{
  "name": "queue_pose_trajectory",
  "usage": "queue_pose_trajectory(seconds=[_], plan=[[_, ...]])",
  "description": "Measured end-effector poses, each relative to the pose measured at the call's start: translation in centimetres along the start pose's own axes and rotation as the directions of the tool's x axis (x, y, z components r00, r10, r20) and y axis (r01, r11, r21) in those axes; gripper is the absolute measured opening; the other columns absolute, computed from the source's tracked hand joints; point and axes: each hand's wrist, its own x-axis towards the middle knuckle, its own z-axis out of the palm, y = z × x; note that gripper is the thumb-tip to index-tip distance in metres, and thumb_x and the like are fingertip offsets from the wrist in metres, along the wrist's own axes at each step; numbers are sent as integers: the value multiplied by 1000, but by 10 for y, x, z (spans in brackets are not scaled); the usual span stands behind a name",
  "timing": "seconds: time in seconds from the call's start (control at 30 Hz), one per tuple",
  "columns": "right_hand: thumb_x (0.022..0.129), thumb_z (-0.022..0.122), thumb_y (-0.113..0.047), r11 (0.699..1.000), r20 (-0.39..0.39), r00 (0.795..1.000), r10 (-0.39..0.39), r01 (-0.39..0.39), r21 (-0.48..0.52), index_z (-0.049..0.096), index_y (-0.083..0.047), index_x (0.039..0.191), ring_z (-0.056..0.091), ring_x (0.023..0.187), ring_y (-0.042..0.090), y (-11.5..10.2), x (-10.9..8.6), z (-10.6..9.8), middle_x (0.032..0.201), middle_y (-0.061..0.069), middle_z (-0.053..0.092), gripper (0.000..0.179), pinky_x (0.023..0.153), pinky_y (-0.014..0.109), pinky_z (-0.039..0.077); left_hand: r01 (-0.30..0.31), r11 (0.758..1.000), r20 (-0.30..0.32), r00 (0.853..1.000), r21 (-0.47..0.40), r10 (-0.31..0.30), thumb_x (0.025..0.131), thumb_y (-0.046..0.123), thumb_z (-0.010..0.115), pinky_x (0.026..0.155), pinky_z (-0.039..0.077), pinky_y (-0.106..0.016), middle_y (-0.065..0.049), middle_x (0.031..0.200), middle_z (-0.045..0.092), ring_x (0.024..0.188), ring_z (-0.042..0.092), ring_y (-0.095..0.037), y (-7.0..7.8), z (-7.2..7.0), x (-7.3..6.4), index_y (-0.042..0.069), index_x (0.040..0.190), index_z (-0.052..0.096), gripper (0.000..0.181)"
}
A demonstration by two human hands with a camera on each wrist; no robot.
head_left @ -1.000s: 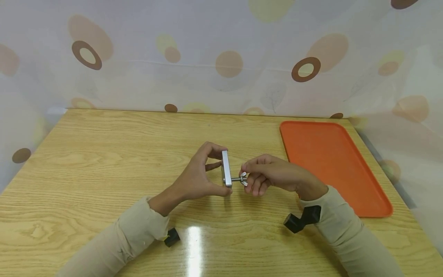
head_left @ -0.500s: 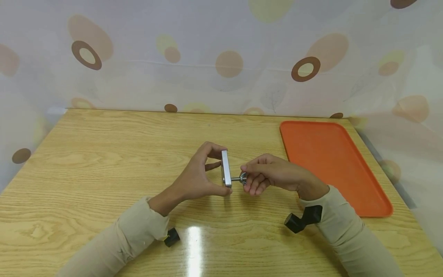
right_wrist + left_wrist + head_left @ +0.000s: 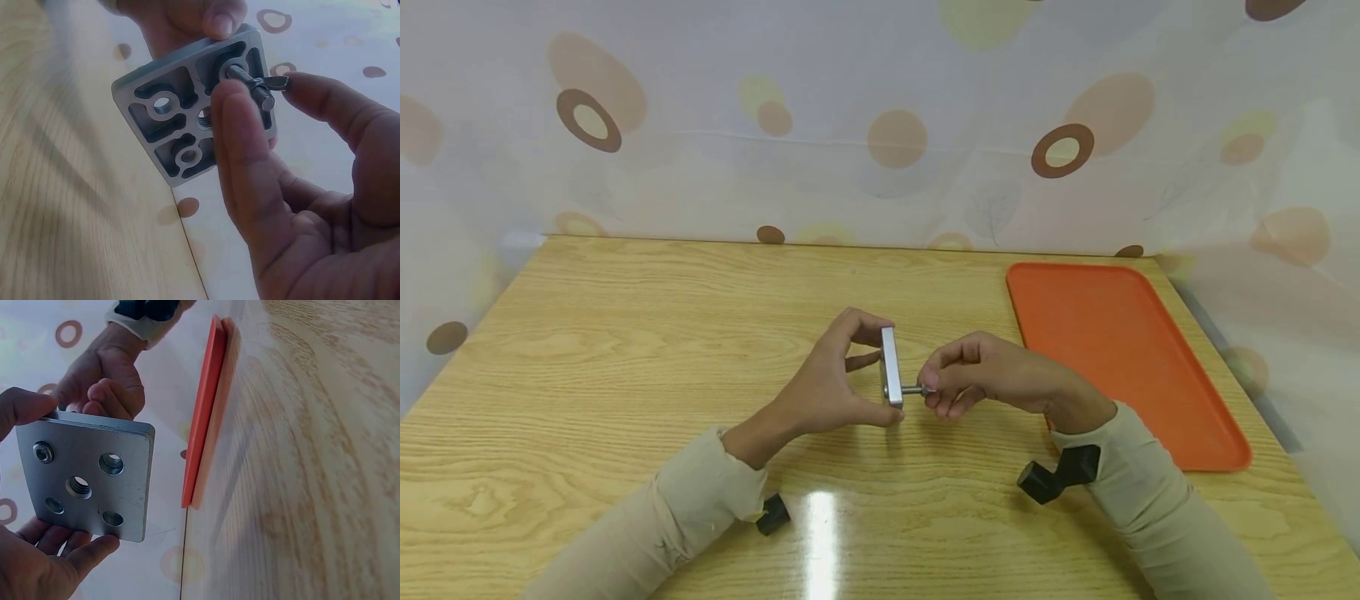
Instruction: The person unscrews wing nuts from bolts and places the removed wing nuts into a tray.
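Note:
In the head view my left hand (image 3: 829,385) grips a square metal plate (image 3: 891,360) by opposite edges, thumb below and fingers above. A bolt (image 3: 912,389) runs through one corner of the plate and points right. Its socket head (image 3: 44,452) sits against the plate's flat face in the left wrist view. The other face is ribbed, with several holes. On the threaded end is a wing nut (image 3: 275,82). My right hand (image 3: 988,373) pinches it, thumb on one wing; the index and middle fingers partly hide the nut.
An orange tray (image 3: 1123,358) lies on the wooden table (image 3: 662,333) at the right, beyond my right forearm. A patterned sheet (image 3: 820,125) rises behind the table's back edge and along both sides. Both wrists carry black camera mounts.
My right thumb and fingers have shifted from beside the wing nut to closing on it, and its wings have turned. The left hand and plate stay nearly still.

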Motion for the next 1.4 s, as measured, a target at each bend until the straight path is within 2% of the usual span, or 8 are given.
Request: queue_pose_trajectory(seconds=[0.1, 0.3, 0.47, 0.6, 0.7, 0.83, 1.1, 1.4], plan=[[97, 62, -15, 1000, 0, 1000, -21, 21, -5, 66, -2, 107, 71, 78, 9, 0, 0, -1, 89, -3, 73, 17, 74, 27, 65, -1, 1000, 1, 1000, 3, 1, 64, 2, 86, 112, 49, -48, -13, 134, 47, 124, 49, -28, 0, 0, 0, 3, 134, 43, 83], [94, 67, -13, 999, 15, 999, -36, 36, 29, 58, 9, 115, 72, 78, 8, 0, -2, -2, 87, -5, 76, 31, 75, 27, 65, -3, 1000, -3, 1000, 12, 3, 64, 3, 86, 112, 50, -45, -13, 133, 47, 124, 49, -27, -1, 0, 0, 3, 134, 43, 83], [94, 66, -8, 997, 43, 997, -59, 58, 41, 59, 2, 114, 71, 78, 6, 0, -2, -2, 85, -6, 76, 23, 77, 28, 65, -5, 1000, -6, 1000, 12, 5, 64, 2, 87, 111, 51, -44, -13, 132, 47, 123, 50, -27, -1, 0, 0, 3, 134, 43, 82], [98, 62, -15, 999, 11, 999, -37, 37, 0, 58, 4, 116, 72, 78, 10, -1, -1, 0, 86, -4, 75, 27, 76, 32, 65, -13, 1000, -6, 1000, 13, 13, 64, 2, 86, 111, 51, -46, -14, 132, 47, 123, 50, -27, -1, 0, 0, 3, 134, 43, 82], [104, 51, -26, 1000, -37, 999, 9, -9, -9, 57, 8, 119, 73, 76, 12, -2, 0, -1, 85, -3, 74, 38, 74, 31, 65, -21, 1000, -4, 1000, 20, 21, 64, 2, 87, 111, 51, -46, -14, 133, 47, 123, 50, -28, 0, 0, 0, 2, 135, 42, 83], [108, 40, -30, 996, -42, 997, 70, -67, 55, 61, 2, 112, 73, 72, 10, 0, 2, -2, 79, -2, 73, 38, 68, 26, 64, -24, 999, -2, 1000, 23, 24, 64, 3, 87, 111, 51, -46, -15, 134, 46, 124, 50, -29, -1, 0, 0, 2, 135, 42, 84], [106, 45, -21, 987, -10, 993, 114, -112, 116, 64, -7, 85, 71, 64, 7, 2, 4, 0, 74, -1, 75, 31, 61, 21, 62, -4, 1000, -8, 1000, 12, 4, 63, 2, 87, 112, 50, -42, -12, 133, 47, 123, 50, -26, 0, 0, 0, 3, 135, 43, 84], [105, 48, -26, 985, 11, 994, 108, -108, 138, 66, -8, 85, 72, 65, 7, 1, 3, 3, 74, -2, 75, 33, 61, 21, 62, -4, 1000, -10, 1000, 5, 4, 63, 2, 87, 112, 50, -46, -12, 132, 48, 124, 50, -27, 0, 0, 0, 4, 135, 43, 84]])
